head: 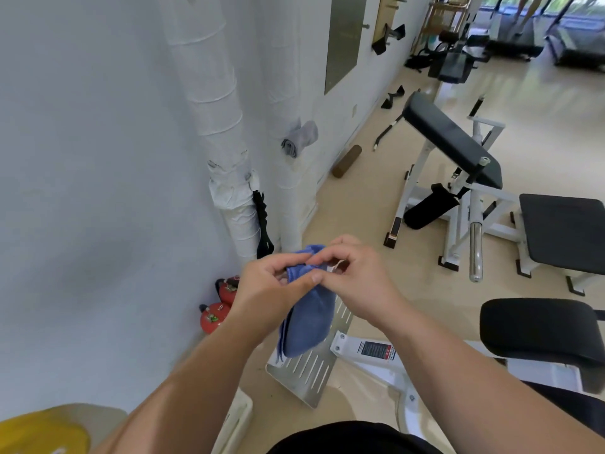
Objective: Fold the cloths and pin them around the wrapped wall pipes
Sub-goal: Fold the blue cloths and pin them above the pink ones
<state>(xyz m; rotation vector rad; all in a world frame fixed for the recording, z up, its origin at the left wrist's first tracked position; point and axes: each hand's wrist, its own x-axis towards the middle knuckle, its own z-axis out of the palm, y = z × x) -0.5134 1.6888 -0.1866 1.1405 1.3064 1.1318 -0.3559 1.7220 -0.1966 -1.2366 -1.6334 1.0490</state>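
Grey cloth [300, 138] on wrapped pipe [288, 178], bench [451, 139] beside

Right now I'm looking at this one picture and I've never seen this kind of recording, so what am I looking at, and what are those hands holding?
No machine here: one camera worn on a person's head looks forward and down in a gym. The left hand and right hand both pinch the top of a folded blue cloth. Two white wrapped pipes run up the wall; a grey cloth already sits on the farther one. Red fire extinguishers stand on the floor, a weight bench to the right.
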